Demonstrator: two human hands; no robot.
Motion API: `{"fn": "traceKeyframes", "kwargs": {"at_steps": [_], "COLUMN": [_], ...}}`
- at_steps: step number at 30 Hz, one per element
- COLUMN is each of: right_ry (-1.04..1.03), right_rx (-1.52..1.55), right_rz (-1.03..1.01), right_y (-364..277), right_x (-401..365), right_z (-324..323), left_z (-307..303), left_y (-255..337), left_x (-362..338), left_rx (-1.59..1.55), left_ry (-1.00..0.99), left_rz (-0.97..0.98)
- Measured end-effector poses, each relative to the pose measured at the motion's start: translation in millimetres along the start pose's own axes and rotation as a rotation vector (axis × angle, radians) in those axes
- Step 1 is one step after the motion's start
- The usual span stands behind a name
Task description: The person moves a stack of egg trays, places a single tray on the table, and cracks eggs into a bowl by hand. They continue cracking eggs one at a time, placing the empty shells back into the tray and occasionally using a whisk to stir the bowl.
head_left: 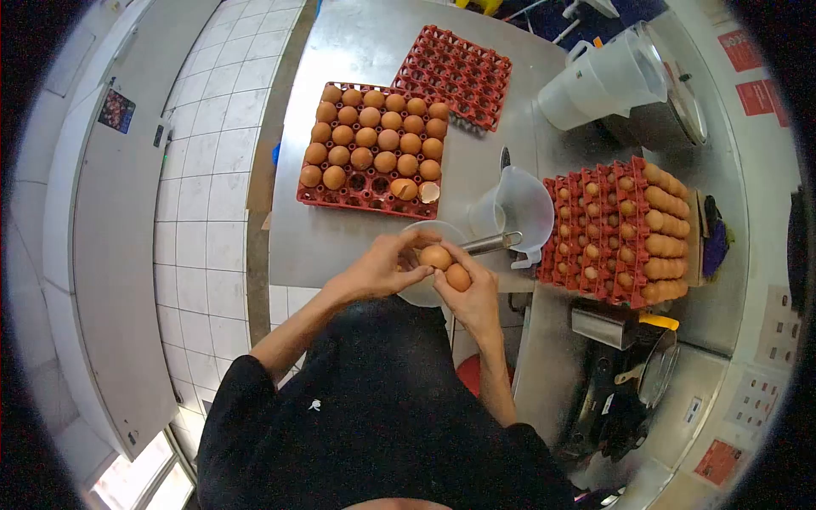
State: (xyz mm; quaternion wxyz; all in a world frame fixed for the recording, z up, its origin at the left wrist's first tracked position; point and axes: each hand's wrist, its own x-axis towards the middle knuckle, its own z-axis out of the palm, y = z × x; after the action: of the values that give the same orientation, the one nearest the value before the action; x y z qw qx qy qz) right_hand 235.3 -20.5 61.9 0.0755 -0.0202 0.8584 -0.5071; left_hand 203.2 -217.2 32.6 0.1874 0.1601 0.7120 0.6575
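Observation:
My left hand (382,265) and my right hand (470,291) meet over a white bowl (425,231) at the near edge of the steel table (357,229). A brown egg (435,257) sits between the fingers of both hands, split or being pulled apart, its second half (458,277) in my right hand. A metal handle (491,245) sticks out to the right of the bowl. Just beyond the bowl lies a red tray of brown eggs (374,144), with broken shells (410,189) in its near row.
An empty red tray (453,75) lies farther back. A clear jug (518,208) stands right of the bowl, a stack of full egg trays (614,228) beyond it. White jugs (608,81) stand at the back right. Tiled floor lies to the left.

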Motion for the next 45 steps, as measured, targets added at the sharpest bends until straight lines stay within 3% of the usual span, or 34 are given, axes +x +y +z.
{"fn": "traceKeyframes", "kwargs": {"at_steps": [4, 7, 12, 16, 18, 21, 23, 25, 26, 27, 31, 33, 34, 35, 37, 38, 40, 42, 45], "right_ry": [0.036, 0.066, 0.118, 0.176, 0.178, 0.196, 0.092, 0.048, 0.057, 0.061, 0.102, -0.04, -0.128, -0.242, -0.442, -0.525, -0.652, -0.761, -0.739], "right_rx": [-0.079, -0.065, -0.259, -0.325, -0.276, -0.096, -0.021, -0.037, -0.056, -0.075, -0.4, -0.246, -0.221, -0.22, -0.228, -0.263, -0.29, -0.204, -0.098], "right_rz": [-0.007, -0.066, -0.239, -0.3, -0.284, -0.196, -0.099, -0.11, -0.21, -0.311, -0.25, -0.245, -0.332, -0.346, -0.506, -0.662, -0.761, -0.829, -0.966], "right_y": [11.7, 22.6, 26.6, 28.3, 18.3, -3.4, -21.1, -24.0, -24.0, -21.2, -25.3, -55.5, -92.6, -122.3, -186.9, -205.8, -252.0, -265.8, -270.7], "right_x": [-4.3, -7.5, -13.1, -7.1, -4.7, 11.2, 27.5, 54.1, 72.1, 85.7, 118.5, 120.5, 111.7, 100.0, 68.6, 49.7, 16.2, 0.8, -15.7], "right_z": [6.1, 2.8, -2.8, 1.0, 6.3, 22.4, 32.4, 46.1, 55.9, 62.9, 72.1, 51.8, 30.1, 14.8, -16.4, -23.8, -40.9, -42.0, -30.7], "left_z": [-0.6, -5.9, -1.1, 1.4, 2.1, -4.9, -13.8, -26.1, -36.5, -47.0, -75.5, -82.5, -88.7, -102.7, -130.3, -126.4, -135.5, -140.5, -152.3], "left_y": [-10.2, -3.8, -8.5, -11.2, -1.6, -1.4, -10.0, -13.5, -21.3, -32.1, -55.6, -51.1, -47.3, -54.6, -78.7, -69.1, -79.6, -78.1, -80.6], "left_x": [2.9, 3.0, -1.2, -2.7, -6.5, -13.3, -8.4, -1.6, 4.2, 13.1, 32.4, 26.6, 19.7, 19.0, 12.0, 6.8, 7.5, 12.7, 21.7], "left_rx": [0.196, 0.295, 0.359, 0.379, 0.243, 0.204, 0.21, 0.251, 0.32, 0.33, 0.589, 0.573, 0.6, 0.616, 1.207, 1.052, 1.289, 1.401, 1.415], "left_ry": [-0.027, -0.123, -0.098, -0.11, 0.081, 0.223, 0.286, 0.548, 0.599, 0.589, 0.614, 0.711, 0.678, 0.665, 0.449, 0.47, 0.328, 0.277, 0.229], "left_rz": [0.033, -0.054, 0.16, 0.191, 0.246, 0.112, 0.18, 0.228, 0.219, 0.226, 0.069, 0.232, 0.074, 0.076, 0.232, 0.169, 0.028, 0.032, 0.002]}}
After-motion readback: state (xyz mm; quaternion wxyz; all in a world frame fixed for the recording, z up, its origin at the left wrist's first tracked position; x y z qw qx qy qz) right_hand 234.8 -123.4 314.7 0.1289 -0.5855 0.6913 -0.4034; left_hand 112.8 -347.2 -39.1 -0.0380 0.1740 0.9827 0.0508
